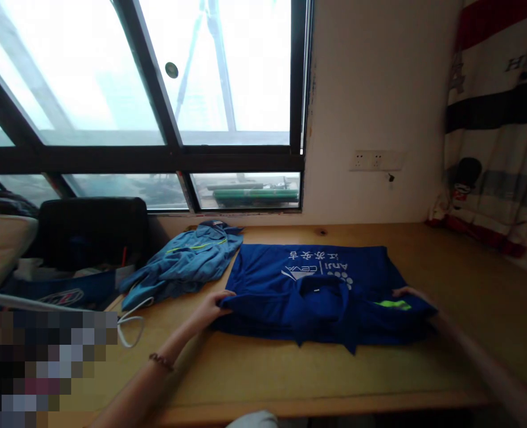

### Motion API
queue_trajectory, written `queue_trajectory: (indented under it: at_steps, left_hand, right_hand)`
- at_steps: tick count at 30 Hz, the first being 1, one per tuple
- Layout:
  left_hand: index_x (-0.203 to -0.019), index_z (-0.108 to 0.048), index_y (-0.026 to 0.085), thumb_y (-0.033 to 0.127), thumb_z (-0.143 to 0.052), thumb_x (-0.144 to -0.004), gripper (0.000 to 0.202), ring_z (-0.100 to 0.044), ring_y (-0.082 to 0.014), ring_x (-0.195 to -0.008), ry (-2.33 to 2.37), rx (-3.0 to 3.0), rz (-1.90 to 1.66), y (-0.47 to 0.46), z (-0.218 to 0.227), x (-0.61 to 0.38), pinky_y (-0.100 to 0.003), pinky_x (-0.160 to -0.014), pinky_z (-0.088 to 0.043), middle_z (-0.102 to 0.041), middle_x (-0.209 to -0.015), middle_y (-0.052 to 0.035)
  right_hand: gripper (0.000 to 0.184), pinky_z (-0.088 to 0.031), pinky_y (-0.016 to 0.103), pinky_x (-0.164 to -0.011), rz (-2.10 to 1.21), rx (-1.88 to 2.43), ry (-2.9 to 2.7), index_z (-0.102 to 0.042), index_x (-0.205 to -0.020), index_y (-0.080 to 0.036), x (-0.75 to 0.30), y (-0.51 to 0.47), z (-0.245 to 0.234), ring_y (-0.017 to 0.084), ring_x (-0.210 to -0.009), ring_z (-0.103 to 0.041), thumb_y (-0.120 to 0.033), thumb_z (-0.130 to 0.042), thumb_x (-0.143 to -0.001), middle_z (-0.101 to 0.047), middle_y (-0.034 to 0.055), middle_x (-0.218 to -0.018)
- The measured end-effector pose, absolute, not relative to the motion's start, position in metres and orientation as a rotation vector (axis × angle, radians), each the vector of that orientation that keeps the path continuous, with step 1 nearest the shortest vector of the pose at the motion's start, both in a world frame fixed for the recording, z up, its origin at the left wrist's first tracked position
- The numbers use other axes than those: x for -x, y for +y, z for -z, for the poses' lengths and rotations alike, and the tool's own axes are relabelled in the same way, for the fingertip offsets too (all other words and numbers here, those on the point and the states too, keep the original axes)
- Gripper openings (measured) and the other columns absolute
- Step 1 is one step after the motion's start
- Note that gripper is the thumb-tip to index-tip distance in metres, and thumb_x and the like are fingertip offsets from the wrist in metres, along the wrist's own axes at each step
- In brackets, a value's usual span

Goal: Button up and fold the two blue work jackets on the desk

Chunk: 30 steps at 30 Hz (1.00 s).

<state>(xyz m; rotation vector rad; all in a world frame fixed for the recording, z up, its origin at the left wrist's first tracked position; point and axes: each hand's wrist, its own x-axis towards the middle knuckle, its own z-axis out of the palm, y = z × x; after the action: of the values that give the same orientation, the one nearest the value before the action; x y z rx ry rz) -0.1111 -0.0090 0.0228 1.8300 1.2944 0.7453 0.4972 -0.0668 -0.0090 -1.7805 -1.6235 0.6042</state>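
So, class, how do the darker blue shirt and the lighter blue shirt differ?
The darker blue shirt is folded, while the lighter blue shirt lies rumpled. The darker shirt shows white lettering; the lighter shirt shows none. The left hand and right hand hold the darker shirt, not the lighter. Both lie on the table.

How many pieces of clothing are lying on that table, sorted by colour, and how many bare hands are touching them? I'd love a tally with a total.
Dark blue garment: 1
Lighter blue garment: 1
Hands on the dark blue garment: 2, the left hand and the right hand
Total: 4 (2 garments, 2 hands)
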Motion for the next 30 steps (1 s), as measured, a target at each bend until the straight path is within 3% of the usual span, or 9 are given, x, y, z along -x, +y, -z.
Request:
queue_trajectory:
  at_steps: [4,6,10,12,15,18,22,26,30]
  left_hand:
    - [-0.102,-0.06,0.021,0.034,-0.072,-0.052,0.052,-0.044,-0.0257,-0.111,1.278,-2.154,-0.708,-0.027,-0.041,0.111,-0.038,-0.098,-0.029,-0.054,-0.115,-0.0077]
    - [-0.111,-0.055,0.023,0.036,-0.072,-0.052,0.063,-0.039,-0.0259,-0.115,1.267,-2.23,-0.646,-0.035,-0.046,0.106,-0.038,-0.1,-0.025,-0.05,-0.12,-0.0081]
    - [-0.096,-0.062,0.021,0.045,-0.063,-0.061,0.042,-0.051,-0.0222,-0.098,1.236,-2.255,-0.578,-0.045,-0.035,0.097,-0.032,-0.09,-0.036,-0.06,-0.1,-0.0075]
    - [-0.082,-0.064,0.019,0.047,-0.055,-0.069,0.032,-0.054,-0.0183,-0.087,1.206,-2.242,-0.604,-0.045,-0.029,0.094,-0.027,-0.081,-0.039,-0.062,-0.09,-0.0055]
    - [-0.064,-0.06,0.016,0.05,-0.043,-0.076,0.039,-0.05,-0.0132,-0.066,1.332,-2.157,-0.683,-0.037,-0.023,0.092,-0.022,-0.064,-0.038,-0.058,-0.068,-0.0012]
    - [-0.054,-0.053,0.015,0.055,-0.041,-0.074,0.047,-0.043,-0.0111,-0.055,1.539,-2.034,-0.718,-0.022,-0.019,0.095,-0.021,-0.054,-0.032,-0.047,-0.052,0.0023]
    - [-0.051,-0.051,0.016,0.057,-0.052,-0.064,0.043,-0.044,-0.0121,-0.052,1.813,-1.935,-0.541,-0.012,-0.015,0.098,-0.021,-0.051,-0.028,-0.044,-0.048,0.003]
    - [-0.066,-0.057,0.017,0.046,-0.052,-0.07,0.03,-0.053,-0.0191,-0.065,2.018,-2.081,-0.527,-0.026,-0.021,0.087,-0.027,-0.06,-0.036,-0.055,-0.064,-0.0039]
    - [-0.105,-0.054,0.018,0.028,-0.043,-0.079,0.029,-0.042,-0.0273,-0.107,2.021,-2.456,-0.745,-0.057,-0.031,0.05,-0.04,-0.089,-0.032,-0.051,-0.111,-0.0129]
  right_hand:
    - [0.068,-0.032,0.04,-0.096,-0.597,1.568,-1.835,-0.042,-0.123,-0.02,-0.492,-0.091,-0.01,0.029,-0.112,-0.044,-0.04,-0.055,-0.06,-0.052,0.0099,-0.118]
    - [0.078,-0.025,0.042,-0.099,-0.59,1.559,-2.012,-0.038,-0.126,-0.02,-0.496,-0.1,-0.024,0.03,-0.119,-0.033,-0.04,-0.062,-0.055,-0.043,0.0107,-0.127]
    - [0.074,-0.024,0.045,-0.099,-0.697,1.77,-2.122,-0.052,-0.116,-0.024,-0.499,-0.113,-0.038,0.032,-0.12,-0.031,-0.043,-0.07,-0.047,-0.037,0.0102,-0.131]
    - [0.063,-0.025,0.044,-0.099,-0.705,1.793,-2.086,-0.058,-0.108,-0.024,-0.492,-0.115,-0.04,0.031,-0.117,-0.036,-0.047,-0.067,-0.051,-0.045,0.0099,-0.125]
    - [0.045,-0.029,0.041,-0.097,-0.705,1.74,-2.045,-0.066,-0.089,-0.022,-0.477,-0.114,-0.038,0.029,-0.108,-0.045,-0.054,-0.06,-0.059,-0.057,0.0094,-0.109]
    - [0.043,-0.034,0.038,-0.092,-0.739,1.745,-1.967,-0.066,-0.076,-0.021,-0.472,-0.112,-0.025,0.028,-0.1,-0.05,-0.059,-0.053,-0.063,-0.06,0.0085,-0.1]
    - [0.041,-0.039,0.035,-0.084,-0.652,1.857,-1.854,-0.062,-0.067,-0.021,-0.48,-0.11,0.003,0.027,-0.089,-0.054,-0.06,-0.051,-0.062,-0.062,0.0071,-0.083]
    - [0.032,-0.04,0.04,-0.081,-0.337,1.957,-1.934,-0.062,-0.072,-0.02,-0.471,-0.11,0.003,0.028,-0.086,-0.054,-0.049,-0.055,-0.062,-0.061,0.0092,-0.085]
    - [0.043,-0.024,0.05,-0.096,0.039,1.725,-2.246,-0.055,-0.109,-0.025,-0.417,-0.115,-0.037,0.031,-0.115,-0.037,-0.04,-0.053,-0.069,-0.048,0.0075,-0.12]
